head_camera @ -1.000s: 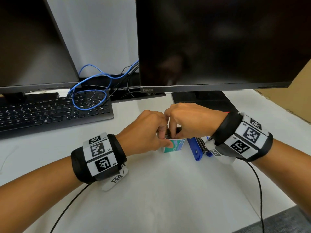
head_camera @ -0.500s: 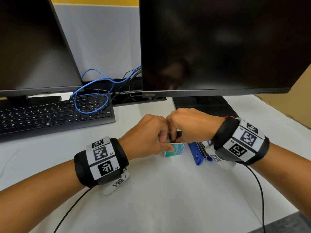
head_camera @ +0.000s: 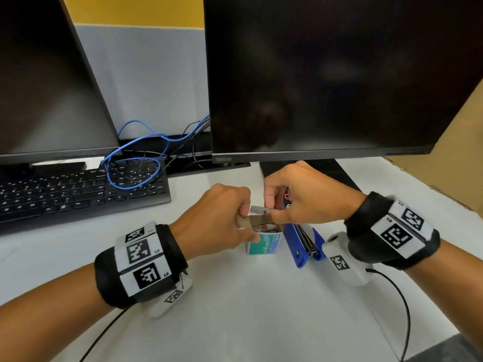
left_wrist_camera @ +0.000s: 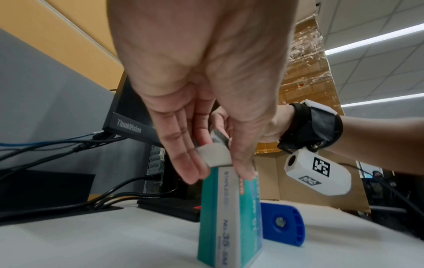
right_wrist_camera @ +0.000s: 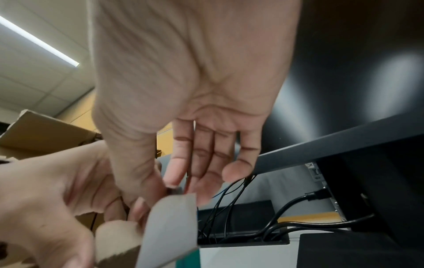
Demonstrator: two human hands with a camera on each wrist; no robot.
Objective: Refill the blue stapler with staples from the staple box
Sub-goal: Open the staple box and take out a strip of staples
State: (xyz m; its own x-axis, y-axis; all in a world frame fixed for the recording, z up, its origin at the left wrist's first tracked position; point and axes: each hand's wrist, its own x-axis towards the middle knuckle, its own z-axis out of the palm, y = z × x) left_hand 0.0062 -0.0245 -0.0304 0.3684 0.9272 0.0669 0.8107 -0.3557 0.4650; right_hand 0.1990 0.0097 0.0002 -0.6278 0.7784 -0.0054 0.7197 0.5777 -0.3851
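Note:
The teal staple box (head_camera: 264, 245) stands upright on the white desk with its top flaps open. My left hand (head_camera: 247, 220) pinches its upper end between thumb and fingers; the left wrist view shows the box (left_wrist_camera: 229, 217) below that grip. Just above the box mouth, my right hand (head_camera: 271, 211) pinches a grey strip of staples (head_camera: 258, 210) between thumb and forefinger. The strip (left_wrist_camera: 219, 136) shows between both hands. The blue stapler (head_camera: 295, 244) lies swung open on the desk right beside the box, under my right wrist. A box flap (right_wrist_camera: 169, 235) fills the lower right wrist view.
A black keyboard (head_camera: 78, 194) with a blue cable (head_camera: 136, 163) looped over it lies at the left. Two dark monitors (head_camera: 326, 74) stand behind; the right one's black base (head_camera: 339, 173) sits just beyond my hands. Cardboard (head_camera: 444, 152) lines the right side. The desk edge (head_camera: 431, 346) runs bottom right.
My right hand has risen from the box mouth and drawn a strip of staples up out of it. The left hand keeps its hold on the box.

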